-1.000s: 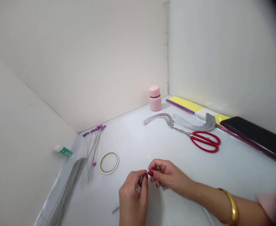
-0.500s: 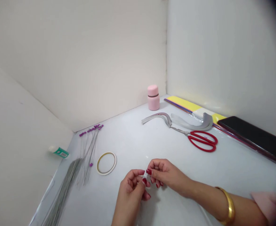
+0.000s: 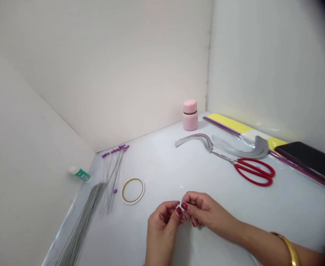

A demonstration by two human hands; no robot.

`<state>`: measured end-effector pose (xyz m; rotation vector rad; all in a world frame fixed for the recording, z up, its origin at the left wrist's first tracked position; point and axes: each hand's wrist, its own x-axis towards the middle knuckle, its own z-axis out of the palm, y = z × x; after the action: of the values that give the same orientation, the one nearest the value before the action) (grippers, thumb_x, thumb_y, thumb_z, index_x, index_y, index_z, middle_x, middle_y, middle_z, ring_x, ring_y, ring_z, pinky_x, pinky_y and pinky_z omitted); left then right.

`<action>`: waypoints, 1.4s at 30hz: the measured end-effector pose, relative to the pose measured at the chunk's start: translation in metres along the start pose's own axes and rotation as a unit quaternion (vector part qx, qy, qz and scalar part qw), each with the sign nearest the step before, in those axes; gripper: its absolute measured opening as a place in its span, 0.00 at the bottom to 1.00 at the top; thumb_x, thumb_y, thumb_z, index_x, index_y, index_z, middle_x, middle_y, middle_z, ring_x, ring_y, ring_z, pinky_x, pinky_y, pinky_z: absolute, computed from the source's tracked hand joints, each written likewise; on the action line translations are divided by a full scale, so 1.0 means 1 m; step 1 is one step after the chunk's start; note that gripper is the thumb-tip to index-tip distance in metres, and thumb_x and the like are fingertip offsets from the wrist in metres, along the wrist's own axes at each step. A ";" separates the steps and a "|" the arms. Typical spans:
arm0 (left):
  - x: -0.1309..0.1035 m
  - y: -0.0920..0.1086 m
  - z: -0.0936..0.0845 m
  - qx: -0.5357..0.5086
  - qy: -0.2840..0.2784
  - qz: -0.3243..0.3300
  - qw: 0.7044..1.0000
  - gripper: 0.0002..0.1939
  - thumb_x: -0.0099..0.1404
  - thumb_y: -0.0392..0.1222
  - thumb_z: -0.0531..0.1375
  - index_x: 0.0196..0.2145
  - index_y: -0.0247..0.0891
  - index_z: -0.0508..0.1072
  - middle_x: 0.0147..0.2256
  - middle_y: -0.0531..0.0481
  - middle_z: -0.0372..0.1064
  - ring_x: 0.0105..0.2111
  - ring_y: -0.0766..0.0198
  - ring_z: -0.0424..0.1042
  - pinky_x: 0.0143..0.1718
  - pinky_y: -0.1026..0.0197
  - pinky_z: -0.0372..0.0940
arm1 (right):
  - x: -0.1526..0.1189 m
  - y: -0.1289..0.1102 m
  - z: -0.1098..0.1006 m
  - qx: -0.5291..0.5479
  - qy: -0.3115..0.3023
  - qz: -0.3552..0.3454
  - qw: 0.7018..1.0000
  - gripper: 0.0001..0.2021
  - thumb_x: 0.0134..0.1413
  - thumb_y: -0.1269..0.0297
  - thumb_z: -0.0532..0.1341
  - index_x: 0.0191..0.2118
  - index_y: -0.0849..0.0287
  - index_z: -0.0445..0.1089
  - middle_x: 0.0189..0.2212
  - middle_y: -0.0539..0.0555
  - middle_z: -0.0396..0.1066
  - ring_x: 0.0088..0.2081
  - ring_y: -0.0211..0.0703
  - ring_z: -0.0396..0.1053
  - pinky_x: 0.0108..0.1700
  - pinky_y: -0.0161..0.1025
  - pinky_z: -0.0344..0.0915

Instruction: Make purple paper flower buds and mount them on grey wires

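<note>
Between the fingertips of both hands is a small whitish piece [image 3: 181,208], mostly covered by the fingers, so its kind is unclear. My left hand [image 3: 165,221] pinches it from the left with thumb and forefinger. From the right, my right hand [image 3: 199,208] pinches the same piece, its fingers curled beneath. Nearest on the left lies a roll of narrow white tape [image 3: 143,188]. Red-handled scissors [image 3: 253,171] rest beyond my right hand, their blade tips touching a curved greyish strip [image 3: 204,137].
Thin wires with purple tips [image 3: 118,162] lie at the left, by a thick bundle of bare wires [image 3: 82,225]. A glue stick [image 3: 81,173] sits at the left edge. At the back stand a pink flask [image 3: 190,116], yellow sheets [image 3: 229,123] and a black phone [image 3: 309,162].
The view has swung slightly left, so everything sits further right. Both hands have drawn closer together, and less of the whitish piece shows between the fingers.
</note>
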<state>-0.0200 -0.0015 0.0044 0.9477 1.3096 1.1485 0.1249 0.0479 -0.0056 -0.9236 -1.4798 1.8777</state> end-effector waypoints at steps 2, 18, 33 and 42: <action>0.000 -0.004 0.001 -0.018 0.004 0.024 1.000 0.13 0.55 0.42 0.62 0.37 0.34 0.74 0.25 0.50 0.73 0.27 0.65 0.70 0.32 0.64 0.66 | 0.000 0.002 0.000 0.000 -0.002 -0.004 1.000 0.14 0.52 0.54 0.57 0.29 0.62 0.61 0.21 0.48 0.63 0.18 0.30 0.57 0.20 0.29 0.50; 0.006 -0.011 0.004 -0.139 0.040 -0.092 0.985 0.12 0.46 0.42 0.69 0.27 0.32 0.75 0.21 0.50 0.74 0.20 0.71 0.68 0.25 0.69 0.61 | -0.004 0.002 0.001 -0.121 -0.003 -0.078 0.990 0.09 0.58 0.64 0.51 0.28 0.60 0.60 0.23 0.50 0.65 0.22 0.33 0.60 0.25 0.31 0.57; 0.000 0.002 0.006 0.037 0.029 0.041 0.998 0.06 0.54 0.38 0.62 0.29 0.33 0.75 0.25 0.47 0.74 0.27 0.62 0.70 0.30 0.63 0.63 | -0.005 0.007 0.000 -0.129 -0.009 -0.054 0.990 0.11 0.58 0.59 0.51 0.28 0.59 0.58 0.20 0.46 0.58 0.21 0.34 0.58 0.25 0.32 0.56; 0.005 -0.002 0.007 -0.128 0.055 -0.079 0.987 0.11 0.44 0.40 0.68 0.22 0.30 0.73 0.18 0.50 0.69 0.18 0.70 0.64 0.23 0.66 0.57 | -0.002 0.012 -0.005 -0.215 -0.030 -0.054 0.975 0.14 0.59 0.56 0.49 0.27 0.57 0.59 0.19 0.47 0.59 0.22 0.37 0.58 0.26 0.33 0.56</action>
<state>-0.0136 0.0038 0.0020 0.5892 1.2649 1.2240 0.1299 0.0470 -0.0176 -0.9570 -1.9787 1.5470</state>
